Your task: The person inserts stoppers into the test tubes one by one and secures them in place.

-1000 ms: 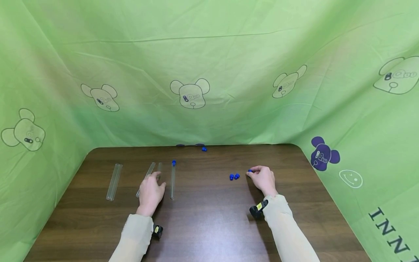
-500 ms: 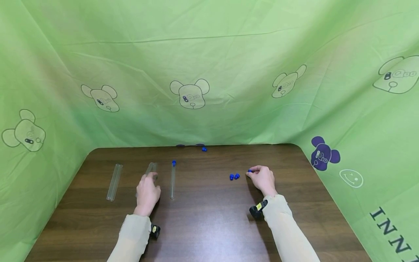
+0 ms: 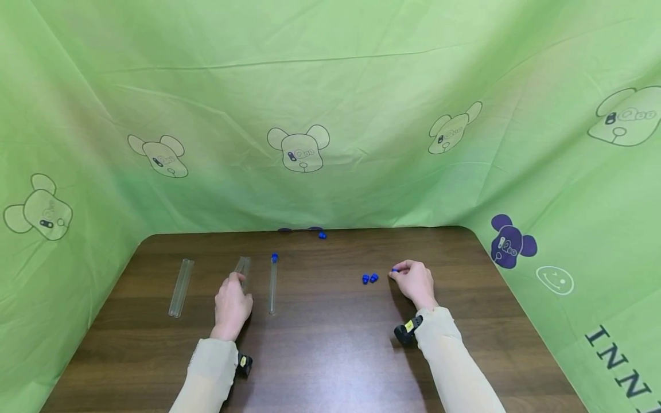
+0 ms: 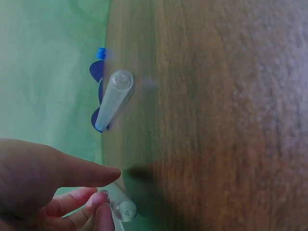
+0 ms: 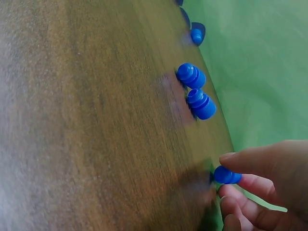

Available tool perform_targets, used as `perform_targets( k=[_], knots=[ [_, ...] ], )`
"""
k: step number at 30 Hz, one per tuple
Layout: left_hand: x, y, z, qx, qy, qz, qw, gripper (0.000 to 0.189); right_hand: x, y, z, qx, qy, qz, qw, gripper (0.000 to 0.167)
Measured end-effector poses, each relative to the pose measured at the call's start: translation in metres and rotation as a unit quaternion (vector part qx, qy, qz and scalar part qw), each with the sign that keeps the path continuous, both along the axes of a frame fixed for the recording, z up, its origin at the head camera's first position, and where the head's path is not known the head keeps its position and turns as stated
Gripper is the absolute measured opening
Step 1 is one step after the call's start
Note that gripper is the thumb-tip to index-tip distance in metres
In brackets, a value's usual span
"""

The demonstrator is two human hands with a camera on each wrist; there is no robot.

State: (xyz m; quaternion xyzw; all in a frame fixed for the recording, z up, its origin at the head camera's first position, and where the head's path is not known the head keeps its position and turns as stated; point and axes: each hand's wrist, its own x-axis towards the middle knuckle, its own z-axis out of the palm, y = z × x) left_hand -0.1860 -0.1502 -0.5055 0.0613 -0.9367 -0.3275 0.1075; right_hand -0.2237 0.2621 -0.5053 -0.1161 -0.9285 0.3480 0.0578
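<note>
My left hand (image 3: 232,307) is over two clear test tubes (image 3: 245,265) lying side by side. In the left wrist view, its thumb is on one side of a tube (image 4: 126,210) and its curled fingers on the other. The hand hides the tubes' near ends. To the right lies another test tube (image 3: 272,287) with a blue cap (image 3: 275,257). At the right of the table, my right hand (image 3: 415,284) pinches a small blue cap (image 5: 226,175) between thumb and fingers, close to the tabletop. Two loose blue caps (image 5: 196,91) lie left of it.
Two more clear test tubes (image 3: 181,288) lie together at the far left of the brown wooden table (image 3: 320,355). A single blue cap (image 3: 322,235) is at the back edge. A green printed cloth (image 3: 361,189) encloses the back and sides.
My left hand has shifted slightly left, and the two tubes under it, earlier apart, now lie close together. The right hand stays in place with its cap.
</note>
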Motion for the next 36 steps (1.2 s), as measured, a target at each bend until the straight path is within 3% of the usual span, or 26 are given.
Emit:
perform_targets(
  k=[12,20,26,36],
  knots=[
    [0.0008,0.0000,0.0015,-0.004,-0.007,0.005,1.0000,0.027,-0.0011,0.0015,0.0008,-0.011,0.026,0.009,0.9996,0.014],
    [0.0007,0.0002,0.0042,-0.018,-0.031,0.006,0.9993,0.028,-0.0014,0.0017,0.0016,-0.011,0.034,0.012,0.9993,0.018],
    [0.0005,0.0015,0.0030,-0.033,-0.022,-0.002,0.9992,0.027,-0.0002,0.0015,0.0027,-0.013,0.026,0.015,0.9995,0.026],
    [0.0009,0.0053,0.0034,-0.036,-0.002,-0.006,0.9993,0.023,0.0032,0.0017,0.0022,-0.004,0.029,0.020,0.9994,0.025]
  ],
)
